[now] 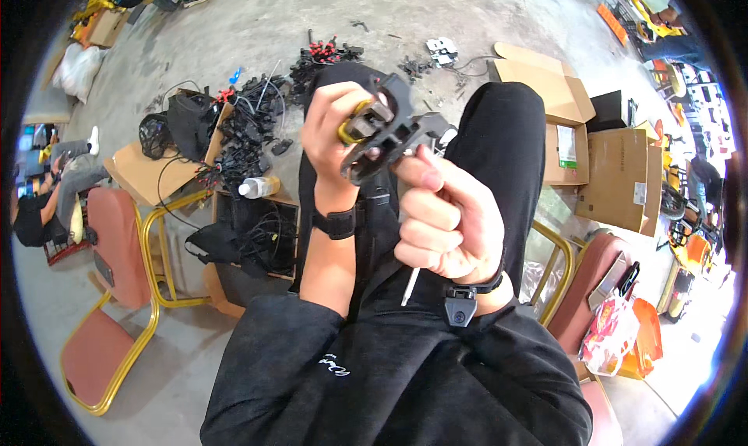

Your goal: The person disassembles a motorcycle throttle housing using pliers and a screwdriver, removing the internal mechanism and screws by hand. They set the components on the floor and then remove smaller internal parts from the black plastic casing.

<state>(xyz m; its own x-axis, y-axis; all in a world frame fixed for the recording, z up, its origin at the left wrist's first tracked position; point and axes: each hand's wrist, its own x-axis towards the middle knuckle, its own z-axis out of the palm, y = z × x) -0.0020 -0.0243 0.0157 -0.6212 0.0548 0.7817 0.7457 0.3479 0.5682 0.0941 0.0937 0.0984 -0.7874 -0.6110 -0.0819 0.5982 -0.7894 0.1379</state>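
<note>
My left hand [331, 126] is closed around a black bracket-like part [399, 102] with open slots, held up above my lap. A yellow curved piece [344, 132] shows by my left fingers; whether it belongs to the part I cannot tell. My right hand [452, 220] is curled, thumb and forefinger pressed together at the lower right edge of the part. Out of the bottom of that fist sticks a thin silver rod [410, 286], pointing down; its other end is hidden in the hand. Both wrists wear black straps.
On the floor at left lies a heap of black parts and cables [253, 123], beside a clear bottle [259, 187]. Open cardboard boxes [615, 173] stand at right. Red-padded chairs [117, 243] with gold frames flank me. Another person [62, 181] sits far left.
</note>
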